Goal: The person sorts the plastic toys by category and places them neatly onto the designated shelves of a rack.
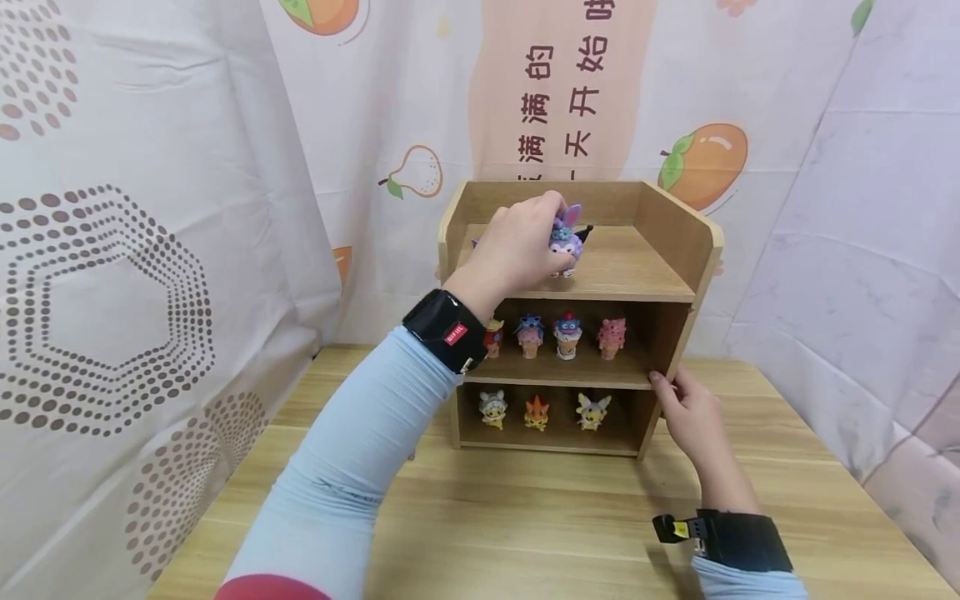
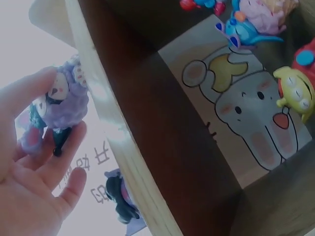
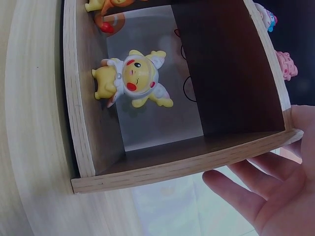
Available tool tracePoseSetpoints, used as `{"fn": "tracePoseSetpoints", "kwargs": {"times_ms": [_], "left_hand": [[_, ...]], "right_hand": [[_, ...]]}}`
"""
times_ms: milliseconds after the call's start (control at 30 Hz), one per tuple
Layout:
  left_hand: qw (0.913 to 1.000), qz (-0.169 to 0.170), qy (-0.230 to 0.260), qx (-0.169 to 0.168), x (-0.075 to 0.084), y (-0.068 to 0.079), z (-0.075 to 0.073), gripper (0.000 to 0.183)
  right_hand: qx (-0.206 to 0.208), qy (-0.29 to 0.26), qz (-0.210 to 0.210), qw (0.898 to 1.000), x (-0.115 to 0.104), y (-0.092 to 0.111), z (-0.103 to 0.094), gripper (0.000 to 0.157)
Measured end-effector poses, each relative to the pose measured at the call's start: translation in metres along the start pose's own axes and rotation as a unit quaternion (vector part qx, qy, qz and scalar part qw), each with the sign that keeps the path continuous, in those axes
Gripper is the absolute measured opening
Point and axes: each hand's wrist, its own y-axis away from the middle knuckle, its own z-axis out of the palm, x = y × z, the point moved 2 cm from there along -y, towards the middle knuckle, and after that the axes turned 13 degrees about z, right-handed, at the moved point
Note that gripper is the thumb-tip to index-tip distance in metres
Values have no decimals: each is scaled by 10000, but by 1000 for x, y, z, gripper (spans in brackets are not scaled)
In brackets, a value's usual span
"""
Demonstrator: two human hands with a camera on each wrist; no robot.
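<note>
My left hand (image 1: 517, 246) pinches a small purple figurine (image 1: 564, 242) with rabbit-like ears, close over the front of the top shelf. The left wrist view shows thumb and fingers around its fluffy purple body (image 2: 69, 110). Behind the shelf edge there stands another figurine (image 2: 118, 196), purple and black. My right hand (image 1: 693, 417) holds the right side panel of the wooden display shelf (image 1: 585, 295), thumb at the front edge, fingers along the outside. Beside it, on the bottom level, is a yellow figurine in a white hood (image 3: 133, 78).
The middle level holds several ice-cream-cone figurines, among them a pink one (image 1: 611, 337) and a blue one (image 1: 567, 335). Grey-hooded (image 1: 492, 408) and orange (image 1: 536, 412) figurines stand below. The shelf sits on a wooden table (image 1: 525, 517) before a printed curtain (image 1: 375, 100).
</note>
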Motion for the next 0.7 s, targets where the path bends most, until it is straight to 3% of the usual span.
{"fn": "tracePoseSetpoints", "kwargs": {"times_ms": [233,700], "left_hand": [[9984,-281,-213,-441,-3,-9,4,54],[9933,-431,-341,-1015,-6,-21,2,63]], "right_hand": [[-23,-80,12,10000,1,-1,0,44],[-83,-129,6,9999,-1,0,-1,43]]}}
